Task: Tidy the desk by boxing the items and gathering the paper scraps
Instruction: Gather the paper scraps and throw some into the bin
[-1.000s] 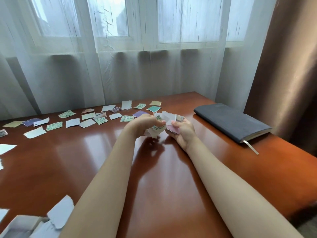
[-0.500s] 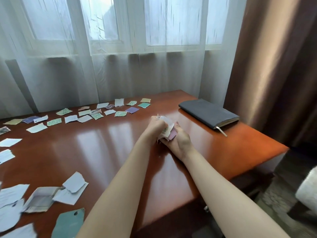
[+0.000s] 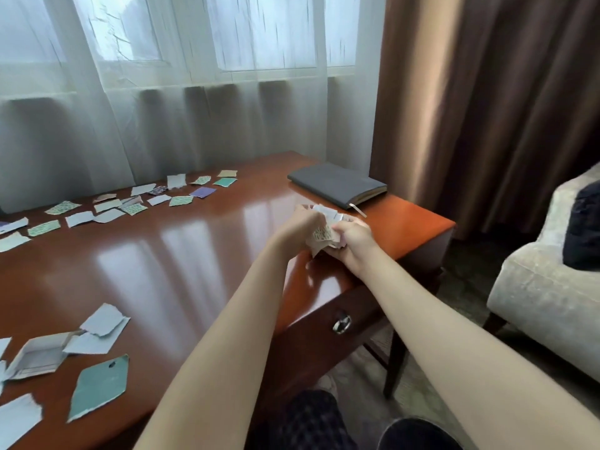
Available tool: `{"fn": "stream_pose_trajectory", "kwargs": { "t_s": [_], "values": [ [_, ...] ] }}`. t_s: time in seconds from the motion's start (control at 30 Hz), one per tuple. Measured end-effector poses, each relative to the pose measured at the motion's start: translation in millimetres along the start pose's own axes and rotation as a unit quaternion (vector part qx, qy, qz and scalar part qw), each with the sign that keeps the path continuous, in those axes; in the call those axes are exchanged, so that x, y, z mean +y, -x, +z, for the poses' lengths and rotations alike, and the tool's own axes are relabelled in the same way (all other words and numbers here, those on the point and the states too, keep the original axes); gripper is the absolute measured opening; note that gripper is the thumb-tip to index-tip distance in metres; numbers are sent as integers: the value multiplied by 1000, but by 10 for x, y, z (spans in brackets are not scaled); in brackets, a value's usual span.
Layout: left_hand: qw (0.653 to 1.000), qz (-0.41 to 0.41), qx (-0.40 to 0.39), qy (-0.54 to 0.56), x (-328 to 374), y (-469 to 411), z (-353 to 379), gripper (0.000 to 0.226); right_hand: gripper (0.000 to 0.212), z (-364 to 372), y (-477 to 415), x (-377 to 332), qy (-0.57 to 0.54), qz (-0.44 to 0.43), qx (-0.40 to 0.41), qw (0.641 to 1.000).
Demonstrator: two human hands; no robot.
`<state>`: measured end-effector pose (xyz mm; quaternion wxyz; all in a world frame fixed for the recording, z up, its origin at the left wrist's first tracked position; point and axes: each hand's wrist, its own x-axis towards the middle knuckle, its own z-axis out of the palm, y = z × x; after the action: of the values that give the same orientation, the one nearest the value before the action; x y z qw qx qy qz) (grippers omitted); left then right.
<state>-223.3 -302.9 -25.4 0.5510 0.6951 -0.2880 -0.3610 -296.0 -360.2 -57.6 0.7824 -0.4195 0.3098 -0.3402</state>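
- Wad of paper scraps (image 3: 324, 234): held just above the worktop (image 3: 194, 254), near its front right edge.
- My left hand (image 3: 300, 222) and right hand (image 3: 354, 237): fingers of both curled tight round the wad, one hand on each side.
- Loose scraps (image 3: 136, 207): a row along the far edge.
- More scraps (image 3: 100, 326): by the front left corner.
- Grey notebook (image 3: 337, 185): closed, at the far right corner.

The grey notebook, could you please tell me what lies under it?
The grey notebook rests flat on the desk, and a ribbon pokes out of its pages. Anything beneath its cover is hidden.
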Motion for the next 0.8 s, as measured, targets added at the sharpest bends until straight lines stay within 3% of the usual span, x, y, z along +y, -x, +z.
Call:
{"fn": "stream_pose_trajectory", "kwargs": {
  "t_s": [0.27, 0.37, 0.57, 0.73, 0.8],
  "values": [
    [993, 33, -78, -77, 144, 51, 615, 38, 29, -582, 88, -348, 60, -50, 105, 991],
    [991, 44, -89, -92, 162, 53, 873, 35, 42, -802, 123, -449, 48, -61, 132, 988],
    [982, 61, -140, -111, 52, 120, 1397, 38, 45, -1307, 279, -525, 31, -71, 203, 976],
    [963, 98, -188, -169, -24, 249, 1797, 12, 33, -1684, 411, -484, -49, -60, 297, 952],
    [961, 101, -200, -163, -114, 286, 1942, 23, 28, -1832, 469, -448, -50, -60, 325, 942]
  ]
}}
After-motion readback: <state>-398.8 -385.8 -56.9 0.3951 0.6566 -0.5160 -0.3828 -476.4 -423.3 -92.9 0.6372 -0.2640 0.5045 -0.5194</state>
